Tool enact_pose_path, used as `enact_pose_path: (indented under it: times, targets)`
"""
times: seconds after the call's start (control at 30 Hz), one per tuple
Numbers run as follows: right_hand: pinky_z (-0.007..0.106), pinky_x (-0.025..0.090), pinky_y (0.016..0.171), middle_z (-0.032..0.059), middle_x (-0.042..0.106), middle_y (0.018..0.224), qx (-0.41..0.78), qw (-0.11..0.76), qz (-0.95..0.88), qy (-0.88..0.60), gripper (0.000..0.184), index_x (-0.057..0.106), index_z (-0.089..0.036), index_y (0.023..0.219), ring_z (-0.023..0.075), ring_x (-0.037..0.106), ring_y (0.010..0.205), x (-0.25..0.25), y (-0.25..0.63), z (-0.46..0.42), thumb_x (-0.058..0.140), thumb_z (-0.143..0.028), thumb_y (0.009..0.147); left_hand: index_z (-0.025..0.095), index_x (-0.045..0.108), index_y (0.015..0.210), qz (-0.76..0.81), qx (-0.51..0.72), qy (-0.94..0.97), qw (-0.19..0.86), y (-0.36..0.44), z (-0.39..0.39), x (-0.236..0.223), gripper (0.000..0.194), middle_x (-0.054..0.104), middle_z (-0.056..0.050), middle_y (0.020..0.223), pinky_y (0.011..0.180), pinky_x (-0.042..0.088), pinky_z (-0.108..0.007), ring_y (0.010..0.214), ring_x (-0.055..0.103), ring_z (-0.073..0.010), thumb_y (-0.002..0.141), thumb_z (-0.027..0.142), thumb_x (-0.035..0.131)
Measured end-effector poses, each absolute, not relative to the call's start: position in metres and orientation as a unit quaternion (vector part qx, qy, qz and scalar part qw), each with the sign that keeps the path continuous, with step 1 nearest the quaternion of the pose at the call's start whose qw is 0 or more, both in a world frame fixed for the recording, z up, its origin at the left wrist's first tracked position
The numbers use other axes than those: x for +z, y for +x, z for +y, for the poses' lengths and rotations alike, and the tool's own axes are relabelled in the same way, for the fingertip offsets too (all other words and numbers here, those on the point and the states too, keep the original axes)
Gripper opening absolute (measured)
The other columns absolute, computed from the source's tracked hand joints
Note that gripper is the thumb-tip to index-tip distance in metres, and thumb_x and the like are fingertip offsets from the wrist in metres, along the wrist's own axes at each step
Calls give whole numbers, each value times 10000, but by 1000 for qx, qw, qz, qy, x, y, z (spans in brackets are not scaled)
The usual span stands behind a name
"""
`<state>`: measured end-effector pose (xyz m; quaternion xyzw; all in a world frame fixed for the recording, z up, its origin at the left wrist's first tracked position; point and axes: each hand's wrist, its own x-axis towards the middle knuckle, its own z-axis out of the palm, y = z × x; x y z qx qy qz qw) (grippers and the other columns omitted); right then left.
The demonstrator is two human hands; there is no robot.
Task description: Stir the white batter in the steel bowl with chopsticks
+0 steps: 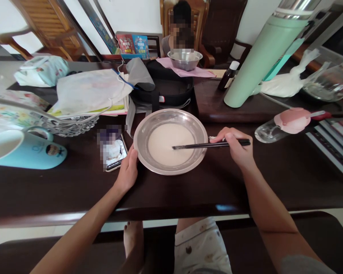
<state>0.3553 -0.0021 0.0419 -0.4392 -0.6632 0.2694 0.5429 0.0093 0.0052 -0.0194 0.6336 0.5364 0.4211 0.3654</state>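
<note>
A steel bowl (171, 170) holds a smooth, off-white batter-like liquid (165, 137) and stands near the middle of the dark table. My left hand (128, 169) grips the bowl's left rim, thumb along the edge and the other fingers hidden below it. On the right side, my right hand (238, 146) is closed around dark chopsticks (208, 145). Their tips dip into the liquid near the bowl's centre. Just left of my left hand lies a phone (117, 154) with its screen lit.
A light blue mug (31, 148) and a glass basket (71, 127) are at left. Behind the bowl are a black bag (171, 89) and a second steel bowl (185, 62), near a seated person. A green thermos (263, 61), pink-lidded bottle (291, 121) and books (334, 140) occupy the right.
</note>
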Motion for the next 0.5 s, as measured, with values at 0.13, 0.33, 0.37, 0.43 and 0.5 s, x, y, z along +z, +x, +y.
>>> enact_pose_path:
  times: [0.13,0.33,0.37,0.43,0.5]
  targets:
    - [374,592,789,46,829,876,302,492,-705,-412,317,843,-264,902,216,758,838,42,352,-2,615,-450,1021,151,516,1551,532,428,629,372,7,7,-25,748,553,-159,1591,1309,274,-545,1519,453,-354,1060,667,288]
    - [383,583,740,52,816,850,267,530,-669,-449,363,843,-260,884,222,752,799,42,355,-1,593,-479,1027,155,518,1553,530,433,625,375,7,6,-26,748,580,-160,1565,1316,253,-551,1542,422,-357,1057,669,297]
    - [377,575,714,50,808,820,273,537,-661,-448,382,841,-258,867,217,741,768,41,356,-2,581,-484,1033,155,515,1556,533,430,625,375,8,6,-26,753,581,-159,1564,1315,257,-551,1542,421,-356,1055,673,295]
    - [374,573,713,45,804,799,291,530,-665,-439,387,838,-260,852,213,734,756,41,355,-2,581,-485,1033,156,516,1555,535,427,625,376,8,6,-23,755,566,-156,1580,1314,265,-541,1540,426,-354,1054,676,296]
    - [378,583,759,46,820,841,308,499,-690,-425,348,841,-262,878,219,750,806,41,353,-2,608,-479,1021,156,526,1548,534,430,623,377,9,5,-21,746,542,-152,1604,1319,259,-527,1539,430,-351,1054,671,310]
